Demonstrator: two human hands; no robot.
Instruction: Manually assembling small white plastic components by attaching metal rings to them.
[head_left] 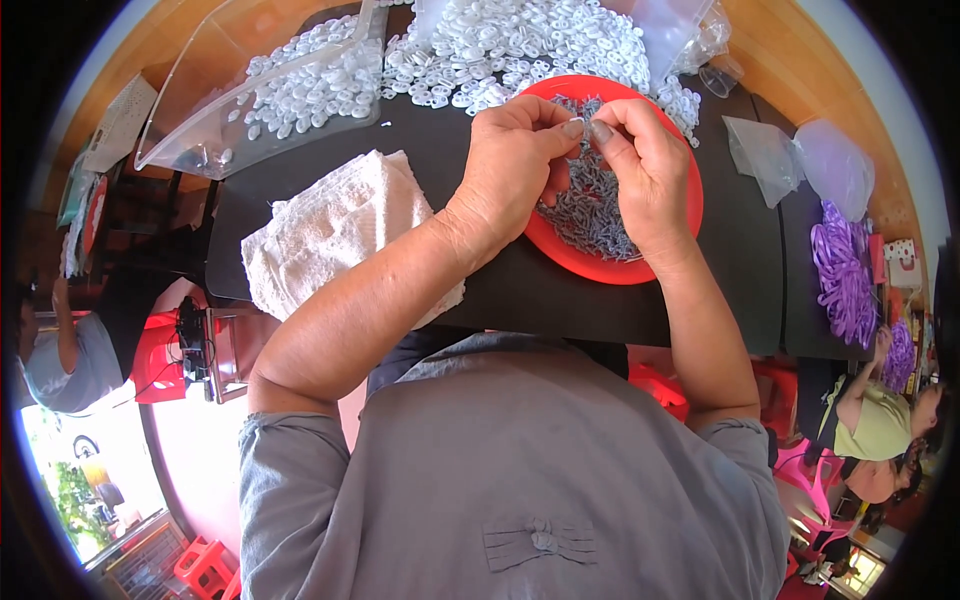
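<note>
Over a round red plate (690, 205), my left hand (510, 150) and my right hand (650, 170) are brought close together, thumbs and forefingers pinched. A tiny pale bit shows at the left fingertips, too small to name. What the right fingers grip is hidden. Heaped in the plate are many small, thin grey pieces (590, 225), whose kind I cannot make out. Beyond the plate spreads a large pile of small white oval plastic pieces (520, 45) with holes in them.
A clear plastic bin (200, 130), tipped toward me, holds more white pieces at the far left. A folded cream towel (335, 225) lies by my left forearm. Clear plastic bags (840, 165) and purple ribbon-like loops (845, 280) are at the right. Other people sit at both sides.
</note>
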